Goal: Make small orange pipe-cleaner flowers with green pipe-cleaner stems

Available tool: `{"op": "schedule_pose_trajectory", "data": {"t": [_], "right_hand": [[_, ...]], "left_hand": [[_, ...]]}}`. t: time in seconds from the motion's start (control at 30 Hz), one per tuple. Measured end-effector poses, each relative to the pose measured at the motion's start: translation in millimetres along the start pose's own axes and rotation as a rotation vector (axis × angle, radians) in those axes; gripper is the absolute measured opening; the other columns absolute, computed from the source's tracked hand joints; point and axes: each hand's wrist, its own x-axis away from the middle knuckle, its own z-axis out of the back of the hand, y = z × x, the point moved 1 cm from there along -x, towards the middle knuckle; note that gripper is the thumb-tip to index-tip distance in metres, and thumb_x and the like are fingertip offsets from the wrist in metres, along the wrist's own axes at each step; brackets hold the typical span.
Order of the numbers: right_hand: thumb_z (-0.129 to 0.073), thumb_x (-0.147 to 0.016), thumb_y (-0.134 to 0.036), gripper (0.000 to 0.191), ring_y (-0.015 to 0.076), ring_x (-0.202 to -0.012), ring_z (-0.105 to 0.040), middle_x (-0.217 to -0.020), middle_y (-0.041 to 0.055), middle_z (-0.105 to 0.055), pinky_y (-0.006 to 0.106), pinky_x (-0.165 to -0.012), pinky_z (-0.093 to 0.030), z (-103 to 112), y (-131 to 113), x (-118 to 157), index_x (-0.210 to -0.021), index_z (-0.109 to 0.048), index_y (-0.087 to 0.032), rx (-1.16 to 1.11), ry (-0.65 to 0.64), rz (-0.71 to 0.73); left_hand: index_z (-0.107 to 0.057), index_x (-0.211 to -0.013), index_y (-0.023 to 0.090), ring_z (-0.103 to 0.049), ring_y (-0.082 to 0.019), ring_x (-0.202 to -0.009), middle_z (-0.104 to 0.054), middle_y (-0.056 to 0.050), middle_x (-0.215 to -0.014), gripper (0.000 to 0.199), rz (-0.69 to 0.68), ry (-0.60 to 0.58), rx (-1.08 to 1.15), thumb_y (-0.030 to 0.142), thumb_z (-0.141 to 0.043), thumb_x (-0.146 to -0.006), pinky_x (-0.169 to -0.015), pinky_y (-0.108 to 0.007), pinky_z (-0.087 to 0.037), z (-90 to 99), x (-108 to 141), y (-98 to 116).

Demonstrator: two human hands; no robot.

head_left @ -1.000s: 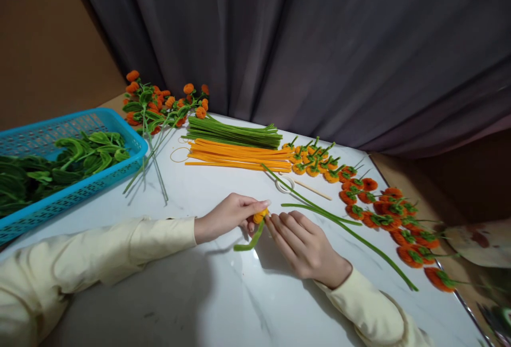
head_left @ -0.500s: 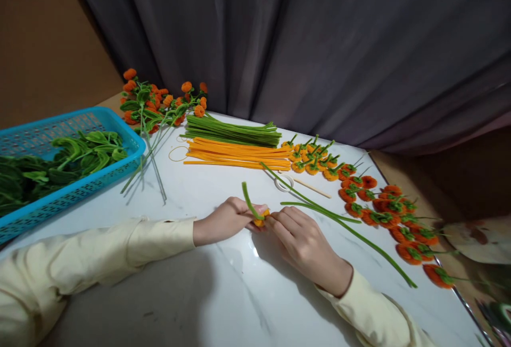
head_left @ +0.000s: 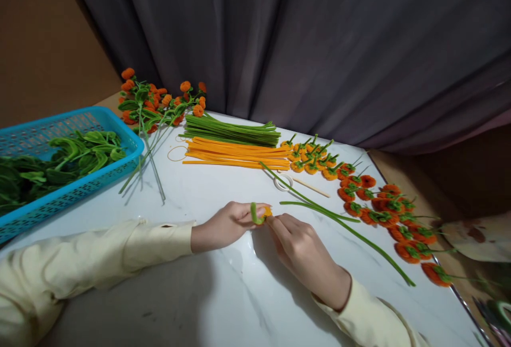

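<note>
Between my hands, above the near middle of the table, is a small yellow-orange pipe-cleaner flower (head_left: 266,213) with a short green pipe-cleaner stem (head_left: 254,212) sticking up from it. My left hand (head_left: 224,225) pinches the flower from the left, thumb on top. From the right, my right hand (head_left: 297,243) has its thumb and fingers closed at the flower's edge; its fingertips partly hide what they grip. Loose green pipe cleaners (head_left: 319,209) lie on the table just beyond and right of my right hand.
A blue basket (head_left: 136,150) of green leaves stands left. Green pipe cleaners (head_left: 231,130) and yellow-orange ones (head_left: 239,153) lie at the back, beside a white tape ring (head_left: 283,181) and a thin stick (head_left: 313,187). Finished-looking flower heads (head_left: 389,206) line the right; stemmed orange flowers (head_left: 159,99) lie back left.
The green stem on the flower has bent down and shifted right, now showing shorter and closer to the flower. Both hands stay closed at the flower, with only slight movement.
</note>
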Motion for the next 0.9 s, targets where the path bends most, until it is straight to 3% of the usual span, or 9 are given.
{"op": "schedule_pose_trajectory", "data": {"t": [0.2,0.43,0.57,0.77,0.9], "right_hand": [[-0.035,-0.088,-0.01,0.022,0.0134,-0.051,-0.048,-0.061,0.0033,-0.056,0.023,-0.048,-0.038,-2,-3,0,-0.082,-0.055,-0.014,-0.283,0.044,-0.168],[-0.047,-0.087,-0.017,0.022,0.0084,-0.04,-0.044,-0.05,-0.0019,-0.055,0.018,-0.042,-0.037,5,1,-6,-0.068,-0.058,-0.016,-0.617,0.04,-0.387],[-0.047,-0.088,-0.019,0.025,0.0081,-0.038,-0.044,-0.046,-0.003,-0.052,0.018,-0.041,-0.037,6,2,-7,-0.066,-0.058,-0.016,-0.67,0.034,-0.409],[-0.044,-0.089,-0.019,0.022,0.0087,-0.042,-0.047,-0.056,-0.0004,-0.058,0.02,-0.045,-0.04,4,0,-5,-0.074,-0.06,-0.015,-0.616,0.069,-0.34],[-0.047,-0.089,-0.024,0.023,0.0078,-0.037,-0.047,-0.054,-0.0011,-0.057,0.019,-0.041,-0.04,2,-2,-5,-0.072,-0.059,-0.015,-0.748,0.074,-0.46]], "left_hand": [[-0.061,-0.113,0.019,-0.059,-0.019,-0.094,-0.066,-0.005,-0.1,0.034,-0.046,0.026,-0.163,0.036,-0.044,-0.089,-0.088,-0.031,-0.046,-0.7,5,-4],[-0.054,-0.124,0.022,-0.061,-0.018,-0.092,-0.068,-0.004,-0.1,0.041,-0.086,0.057,-0.434,0.037,-0.033,-0.094,-0.089,-0.028,-0.044,-1.0,12,10],[-0.052,-0.126,0.022,-0.061,-0.017,-0.095,-0.067,-0.004,-0.104,0.04,-0.14,0.053,-0.466,0.034,-0.032,-0.094,-0.086,-0.024,-0.044,0.1,13,12],[-0.051,-0.127,0.024,-0.062,-0.016,-0.082,-0.069,-0.002,-0.094,0.04,-0.13,0.055,-0.478,0.036,-0.03,-0.095,-0.084,-0.026,-0.045,0.9,12,11],[-0.05,-0.128,0.021,-0.063,-0.016,-0.085,-0.068,-0.004,-0.102,0.041,-0.124,0.073,-0.494,0.034,-0.03,-0.095,-0.084,-0.025,-0.046,0.2,12,11]]}}
